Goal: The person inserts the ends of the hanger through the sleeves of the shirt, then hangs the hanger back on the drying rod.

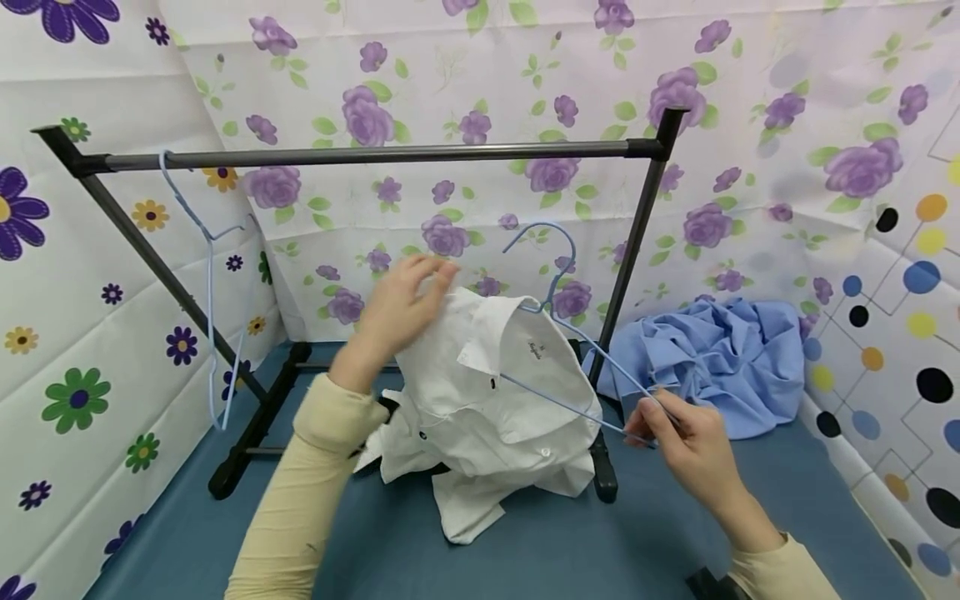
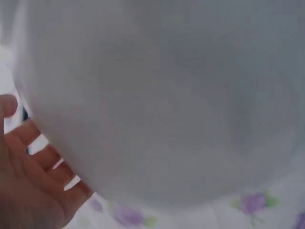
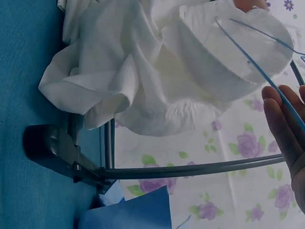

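Observation:
A white collared shirt [image 1: 465,421] hangs bunched in the middle of the head view, its lower folds near the blue table surface. A light blue wire hanger [image 3: 262,71] has one end inside the shirt's neck opening, and its hook [image 1: 574,252] stands above the collar. My right hand [image 1: 686,437] pinches the hanger's other end, to the right of the shirt. At the shirt's upper left, my left hand [image 1: 405,300] has its fingers extended against the fabric. White cloth [image 2: 162,105] fills most of the left wrist view beside those fingers.
Behind the shirt stands a black garment rack [image 1: 375,156]. A second blue hanger [image 1: 211,325] hangs at the left of its bar. Crumpled blue cloth [image 1: 720,358] lies at the back right. Patterned fabric walls [image 1: 465,75] enclose the blue table surface [image 1: 555,558].

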Tool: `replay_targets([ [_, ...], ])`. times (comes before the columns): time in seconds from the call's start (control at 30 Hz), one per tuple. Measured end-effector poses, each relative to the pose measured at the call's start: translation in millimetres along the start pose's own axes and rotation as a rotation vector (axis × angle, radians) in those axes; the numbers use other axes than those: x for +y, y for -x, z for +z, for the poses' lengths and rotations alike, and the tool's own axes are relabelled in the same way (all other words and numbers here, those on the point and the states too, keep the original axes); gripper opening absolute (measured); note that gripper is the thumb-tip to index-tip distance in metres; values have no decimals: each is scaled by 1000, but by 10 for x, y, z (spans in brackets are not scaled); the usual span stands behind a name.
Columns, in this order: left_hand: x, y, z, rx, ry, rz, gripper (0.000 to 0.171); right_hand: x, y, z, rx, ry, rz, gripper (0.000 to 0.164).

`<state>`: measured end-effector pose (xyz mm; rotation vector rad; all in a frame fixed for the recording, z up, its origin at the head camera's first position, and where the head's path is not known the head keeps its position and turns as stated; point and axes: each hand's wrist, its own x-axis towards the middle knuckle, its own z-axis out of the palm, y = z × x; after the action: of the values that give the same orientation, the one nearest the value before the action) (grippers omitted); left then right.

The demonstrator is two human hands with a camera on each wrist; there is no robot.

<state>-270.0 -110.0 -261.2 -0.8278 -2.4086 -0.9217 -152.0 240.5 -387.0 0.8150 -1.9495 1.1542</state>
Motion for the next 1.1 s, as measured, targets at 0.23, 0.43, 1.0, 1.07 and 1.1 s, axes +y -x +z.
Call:
replay_targets([
  [0.23, -592, -49, -250, -372, 141, -146, 62, 18, 62, -8, -11, -72, 9, 39],
  [0.43, -765, 31, -216, -450, 207, -135, 50, -4, 104, -3, -12, -48, 18, 38],
  [1.0, -355, 33, -364, -87, 401, 160, 22, 121, 218, -8, -66, -58, 142, 36],
  [1.07, -306, 27, -389, -78, 394, 201, 22, 135, 228, 1, -39, -70, 123, 35],
  [1.1, -282, 26, -404, -68, 382, 211, 21, 141, 232, 4, -23, -74, 112, 35],
])
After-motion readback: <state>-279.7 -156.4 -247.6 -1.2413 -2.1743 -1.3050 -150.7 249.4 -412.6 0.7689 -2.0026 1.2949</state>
